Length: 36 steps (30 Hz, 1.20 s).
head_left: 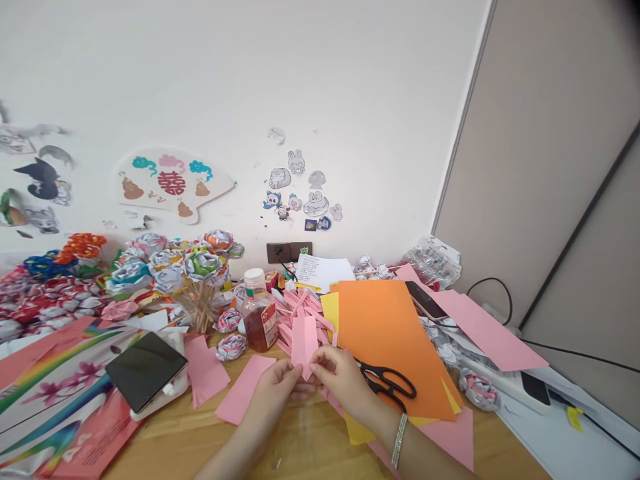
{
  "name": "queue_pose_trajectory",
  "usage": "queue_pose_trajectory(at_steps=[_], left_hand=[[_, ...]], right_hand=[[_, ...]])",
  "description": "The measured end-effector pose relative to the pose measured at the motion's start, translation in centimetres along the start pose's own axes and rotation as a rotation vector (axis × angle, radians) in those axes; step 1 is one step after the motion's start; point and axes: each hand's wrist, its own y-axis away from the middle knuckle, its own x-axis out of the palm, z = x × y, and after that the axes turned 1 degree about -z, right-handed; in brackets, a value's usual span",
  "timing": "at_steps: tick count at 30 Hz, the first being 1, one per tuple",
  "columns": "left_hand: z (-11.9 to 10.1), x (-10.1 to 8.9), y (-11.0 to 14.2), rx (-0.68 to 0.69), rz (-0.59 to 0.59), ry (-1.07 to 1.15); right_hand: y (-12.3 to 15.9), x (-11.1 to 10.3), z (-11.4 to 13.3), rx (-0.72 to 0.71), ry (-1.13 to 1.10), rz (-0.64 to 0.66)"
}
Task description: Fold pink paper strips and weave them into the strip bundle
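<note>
Between both hands is a small piece of pink paper (304, 337), upright, with a lengthwise crease and its lower end coming to a point. My left hand (283, 383) pinches the lower left side of it. On its lower right side, the fingertips of my right hand (340, 377) close on the edge. Behind it lies a heap of folded pink paper strips (300, 303). Black-handled scissors (387, 383) rest on orange sheets just right of my right hand. A pink paper rectangle (245, 390) lies left of my left hand.
Orange paper (383, 333) covers yellow and pink sheets on the right. A bottle of red-brown liquid (259, 323) stands behind my left hand. Paper flowers (200, 263) crowd the back left. A dark tablet-like device (146, 370) lies at left; cables run along the right.
</note>
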Motion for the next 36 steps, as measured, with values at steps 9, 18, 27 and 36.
queue_pose_trajectory(at_steps=[9,18,27,36], left_hand=[[-0.1,0.1,0.0,0.024,0.008,-0.029],[-0.5,0.6,0.3,0.003,-0.002,-0.015],[-0.1,0.8,0.3,0.02,-0.049,-0.009],[0.3,0.9,0.2,0.031,0.01,0.019]], right_hand=[[0.0,0.1,-0.3,0.049,-0.083,-0.035],[-0.4,0.1,-0.9,0.143,-0.184,-0.032],[-0.3,1.0,-1.3,0.18,-0.155,-0.15],[0.0,1.1,-1.4,0.128,-0.038,-0.191]])
